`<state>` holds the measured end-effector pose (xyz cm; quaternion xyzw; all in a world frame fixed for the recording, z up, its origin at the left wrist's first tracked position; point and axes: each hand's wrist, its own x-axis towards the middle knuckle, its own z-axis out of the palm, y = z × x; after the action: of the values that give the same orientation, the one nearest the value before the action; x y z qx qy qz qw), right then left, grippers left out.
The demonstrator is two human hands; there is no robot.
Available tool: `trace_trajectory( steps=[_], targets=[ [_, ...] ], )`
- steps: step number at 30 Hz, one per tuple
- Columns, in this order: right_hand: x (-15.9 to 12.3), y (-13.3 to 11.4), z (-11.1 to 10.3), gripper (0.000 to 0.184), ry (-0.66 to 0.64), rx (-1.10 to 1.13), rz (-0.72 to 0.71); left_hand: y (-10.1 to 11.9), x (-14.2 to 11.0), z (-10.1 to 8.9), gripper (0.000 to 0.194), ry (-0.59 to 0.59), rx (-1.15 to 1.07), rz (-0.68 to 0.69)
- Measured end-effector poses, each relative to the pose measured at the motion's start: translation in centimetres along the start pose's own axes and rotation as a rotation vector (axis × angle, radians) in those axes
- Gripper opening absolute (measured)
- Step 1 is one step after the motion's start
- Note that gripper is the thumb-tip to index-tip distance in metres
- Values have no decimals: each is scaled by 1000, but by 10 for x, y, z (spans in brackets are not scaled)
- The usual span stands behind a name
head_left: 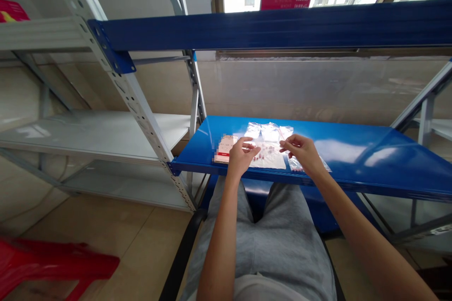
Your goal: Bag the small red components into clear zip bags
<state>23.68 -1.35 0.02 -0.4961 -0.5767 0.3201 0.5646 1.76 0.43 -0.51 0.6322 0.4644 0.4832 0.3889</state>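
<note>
My left hand (242,154) hovers at the left edge of a white sheet (271,162), its thumb and fingers apart with nothing visible between them. Several small reddish beads (262,150) lie scattered on that sheet. Over its right side, my right hand (301,148) has thumb and fingertips pinched together; a thin pale strip shows at the tips, too small to name. Clear plastic bags (269,130) lie in a row behind the sheet. Partly under my right hand is another clear bag (295,164) with small reddish bits in it.
A partly blurred card (225,146) with a red band lies left of the sheet. The blue shelf (363,150) serves as the work surface, with a blue beam (247,30) crossing above it. A red stool (60,261) stands at lower left, near white shelves (95,131).
</note>
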Motion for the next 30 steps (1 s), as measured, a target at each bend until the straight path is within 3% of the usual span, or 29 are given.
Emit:
trace_trajectory(
  steps=[3,6,15,24,30],
  targets=[
    [-2,-1,4,44,-60,-45,-4,13,-6,1,38,92,245,252],
    [-4,-4,10,45,-132,-61,-8,21,-11,6,27,26,380,406],
    [-9,-14,17,43,-344,-146,-43,8,-9,15,19,-199,348,344],
    [-11,-14,16,46,-410,-169,-98,10,-9,11,27,-144,294,349],
    [-13,-16,19,46,-468,-197,-110,13,-12,13,52,-138,218,264]
  ],
)
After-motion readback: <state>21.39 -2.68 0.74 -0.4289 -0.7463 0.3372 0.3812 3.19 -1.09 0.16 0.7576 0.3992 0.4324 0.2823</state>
